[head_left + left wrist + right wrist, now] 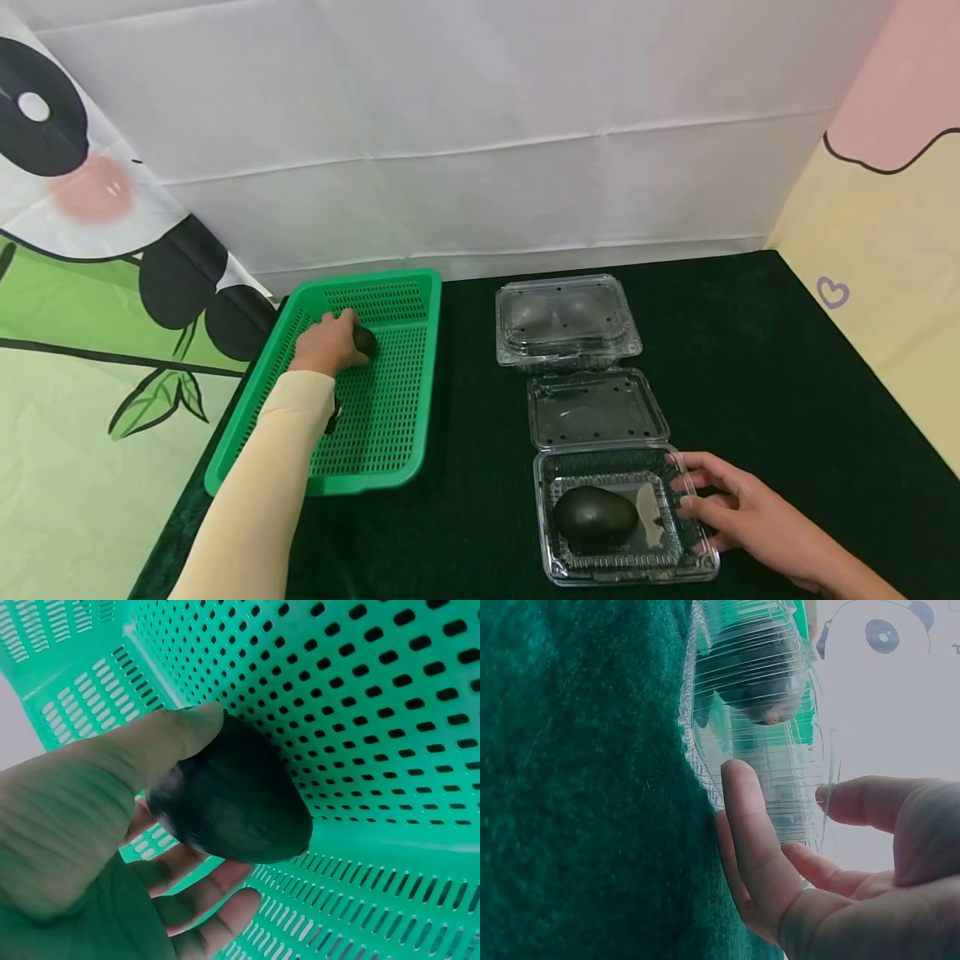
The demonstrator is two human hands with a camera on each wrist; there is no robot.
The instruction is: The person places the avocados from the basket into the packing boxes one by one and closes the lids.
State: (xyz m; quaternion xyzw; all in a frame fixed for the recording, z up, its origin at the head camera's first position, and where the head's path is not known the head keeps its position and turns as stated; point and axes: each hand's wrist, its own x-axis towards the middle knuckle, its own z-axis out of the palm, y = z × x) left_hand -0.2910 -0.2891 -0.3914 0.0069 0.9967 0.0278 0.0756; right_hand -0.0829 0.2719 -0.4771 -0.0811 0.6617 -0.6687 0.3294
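In the green basket (432, 358), my left hand (327, 343) grips a dark avocado (240, 799). The left wrist view shows its thumb over the top and its fingers beneath. Part of another dark object (332, 417) shows in the basket, mostly hidden by the sleeve. At the front right, an open clear plastic clamshell (551, 569) holds one dark avocado (596, 517) on the left of its base. My right hand (731, 508) holds the clamshell's right side, thumb at the rim and fingers against the outer wall below.
A closed clear clamshell (568, 321) stands behind the open one, whose lid (596, 408) lies folded back toward it. Dark green cloth (480, 500) covers the table. A white sheet (480, 150) hangs at the back, with printed cloth on both sides.
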